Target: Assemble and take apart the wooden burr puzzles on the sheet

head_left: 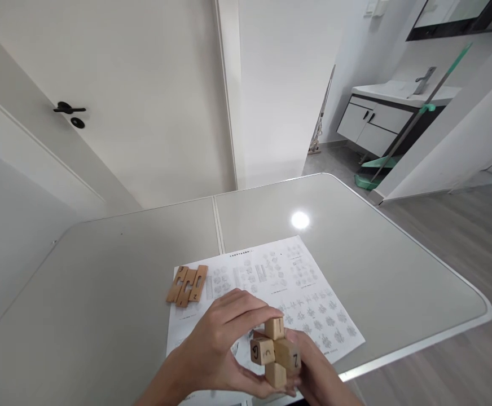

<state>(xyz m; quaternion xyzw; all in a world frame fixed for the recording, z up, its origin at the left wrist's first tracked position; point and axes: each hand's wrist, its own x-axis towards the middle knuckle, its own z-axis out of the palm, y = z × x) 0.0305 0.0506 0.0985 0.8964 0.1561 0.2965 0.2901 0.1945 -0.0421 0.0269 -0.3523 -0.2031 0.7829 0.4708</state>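
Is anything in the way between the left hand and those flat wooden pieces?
Nothing visible stands between the left hand and the flat wooden pieces; only the printed sheet lies below. But that hand holds the numbered blocks.

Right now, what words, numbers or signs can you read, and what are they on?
"1": top block of the wooden cluster.
"2": its right block.
"3"-like and "G"-like marks: its left block, not certain.
"2": right flat wooden piece.
Marks on the other flat pieces: too small to be sure.
Print on the paper sheet: too small and blurred to read.
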